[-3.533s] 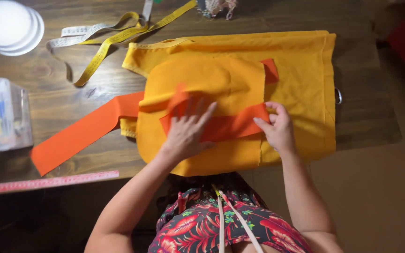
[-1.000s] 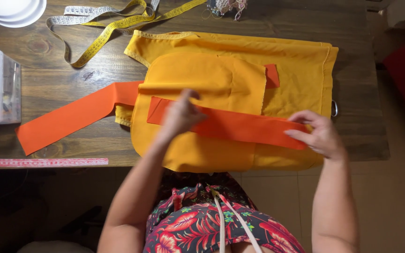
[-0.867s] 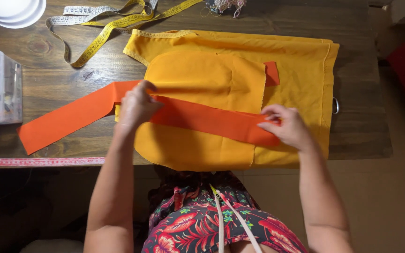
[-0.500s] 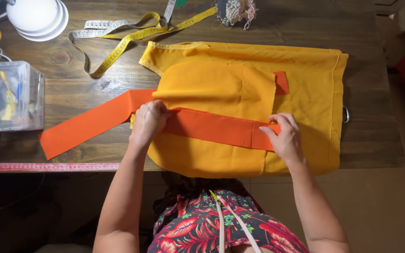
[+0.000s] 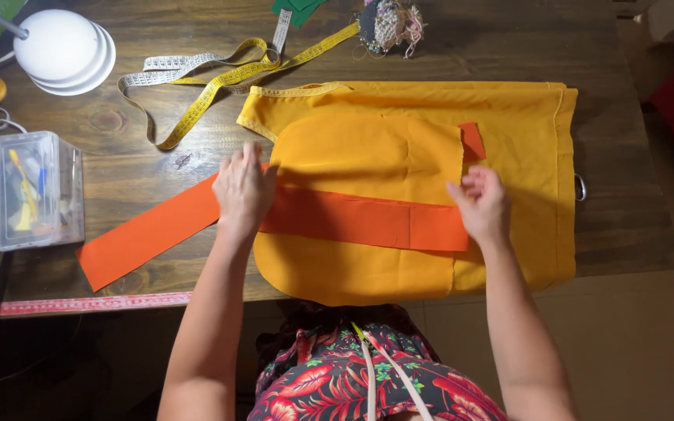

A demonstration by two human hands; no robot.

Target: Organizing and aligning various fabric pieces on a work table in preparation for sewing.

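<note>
Now the wooden tabletop (image 5: 509, 47) carries the big yellow garment (image 5: 509, 125) spread flat, with the rounded yellow panel (image 5: 352, 156) lying on top of it. Across that panel runs the orange strip (image 5: 352, 218), and it has changed most: a few seconds ago it was bunched and folded under my palms, and since then I have drawn it out straight, so it lies as a smooth band from the bare wood on my left to the panel's right edge. A small orange tab (image 5: 473, 140) peeks out above that edge.

My left hand (image 5: 243, 191) has slid to the panel's left edge and rests flat on the strip, fingers spread, the grip open and pressing rather than holding. My right hand (image 5: 481, 204) sits at the strip's folded right end, fingers curled down on it; whether that grip pinches the cloth I cannot tell.

So the strip looks laid in place.
</note>
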